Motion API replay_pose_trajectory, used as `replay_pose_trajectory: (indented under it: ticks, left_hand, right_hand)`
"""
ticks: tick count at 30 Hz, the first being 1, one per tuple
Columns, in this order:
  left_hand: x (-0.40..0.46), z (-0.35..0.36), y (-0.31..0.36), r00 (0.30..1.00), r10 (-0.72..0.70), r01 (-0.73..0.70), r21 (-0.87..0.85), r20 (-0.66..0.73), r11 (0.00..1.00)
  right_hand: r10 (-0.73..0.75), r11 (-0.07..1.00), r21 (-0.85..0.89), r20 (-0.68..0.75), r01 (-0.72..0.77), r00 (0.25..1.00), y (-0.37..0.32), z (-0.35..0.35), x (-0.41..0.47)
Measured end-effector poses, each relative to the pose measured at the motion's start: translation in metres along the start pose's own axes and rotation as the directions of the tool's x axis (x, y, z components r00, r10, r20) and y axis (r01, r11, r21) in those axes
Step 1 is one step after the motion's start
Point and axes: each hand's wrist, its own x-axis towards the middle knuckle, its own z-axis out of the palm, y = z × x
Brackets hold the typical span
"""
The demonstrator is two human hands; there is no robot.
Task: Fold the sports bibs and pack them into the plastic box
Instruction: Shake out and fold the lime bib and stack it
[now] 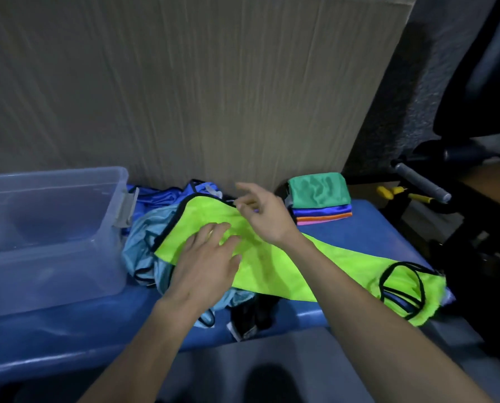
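Pretty dim and smeared shot, so fine detail is mostly lost. A neon green bib [275, 266] with black trim is spread across the blue worktop [368, 228], its armhole loops hanging past the right edge. The left hand [206, 257] is laid flat on it, fingers straight and spread, nothing gripped; a ring can be made out on one finger. The right hand [261, 213] is held just above the bib's far corner with fingers loosely splayed; a bit of trim might be caught at the fingertips, but that can't be told through the blur.

Under the green bib, a heap of shiny light-blue and darker blue bibs [147, 237] is mostly covered, so no count can be given. Something black [250, 315] with a white tag hangs off the front edge, shape unclear.

A clear plastic box [51, 228] is set at the left, cut off by the frame edge, its inside hazy. A folded stack [320, 199], green on top, is parked at the back right against corrugated cardboard [199, 88].
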Motion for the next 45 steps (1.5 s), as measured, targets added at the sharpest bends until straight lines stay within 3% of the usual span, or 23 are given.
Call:
replay_pose_trajectory:
  ticks: [2,5,9,12,15,17,19,22,26,31,33,36,39,42,45]
  left_hand:
    - [0.006,0.007,0.007,0.975,-0.086,0.069,0.086,0.203,0.994]
    - [0.016,0.010,0.021,0.967,-0.144,0.096,0.222,0.212,0.970]
    - [0.029,0.025,0.067,0.991,0.122,-0.120,-0.036,0.052,0.992]
    - [0.034,0.044,0.106,0.937,0.320,-0.285,-0.221,0.142,0.933]
    - [0.046,0.061,0.125,0.872,0.409,-0.342,-0.263,0.270,0.902]
    - [0.052,0.068,0.132,0.820,0.422,-0.355,-0.234,0.387,0.905]
    - [0.054,0.073,0.137,0.773,0.403,-0.353,-0.196,0.490,0.915]
    - [0.054,0.078,0.141,0.772,0.398,-0.374,-0.153,0.495,0.915]
    - [0.058,0.084,0.132,0.797,0.419,-0.379,-0.181,0.434,0.908]
    - [0.052,0.098,0.120,0.835,0.422,-0.384,-0.176,0.354,0.907]
    - [0.048,0.105,0.115,0.860,0.413,-0.386,-0.146,0.301,0.911]
    - [0.047,0.110,0.108,0.903,0.371,-0.350,-0.128,0.216,0.928]
    - [0.047,0.111,0.106,0.926,0.344,-0.328,-0.121,0.156,0.937]
    - [0.045,0.113,0.103,0.920,0.355,-0.340,-0.112,0.167,0.934]
    - [0.043,0.110,0.101,0.906,0.370,-0.341,-0.164,0.205,0.926]
  right_hand:
    - [-0.002,1.000,0.022,-0.134,0.004,0.991,0.017,-0.035,-0.028]
    - [0.091,0.996,0.006,-0.333,-0.094,0.939,0.055,-0.090,-0.070]
    - [0.223,0.898,-0.213,-0.537,-0.386,0.814,0.118,-0.153,-0.129]
    - [0.268,0.801,-0.253,-0.659,-0.543,0.703,0.142,-0.189,-0.158]
    - [0.484,0.642,-0.202,-0.641,-0.739,0.596,0.151,-0.214,-0.171]
    - [0.681,0.508,-0.144,-0.536,-0.849,0.499,0.160,-0.222,-0.181]
    - [0.799,0.443,-0.098,-0.407,-0.891,0.442,0.167,-0.225,-0.190]
    - [0.810,0.476,-0.014,-0.383,-0.879,0.445,0.170,-0.225,-0.191]
    - [0.796,0.507,-0.027,-0.368,-0.861,0.480,0.166,-0.217,-0.183]
    - [0.705,0.642,-0.025,-0.373,-0.766,0.603,0.169,-0.212,-0.166]
    - [0.589,0.751,0.025,-0.478,-0.660,0.651,0.168,-0.214,-0.153]
    - [0.209,0.906,-0.125,-0.698,-0.403,0.685,0.157,-0.221,-0.129]
    - [-0.042,0.956,-0.229,-0.725,-0.183,0.688,0.151,-0.215,-0.114]
    - [0.089,0.910,-0.251,-0.658,-0.329,0.748,0.174,-0.207,-0.124]
    - [0.308,0.845,-0.160,-0.633,-0.510,0.710,0.196,-0.211,-0.143]
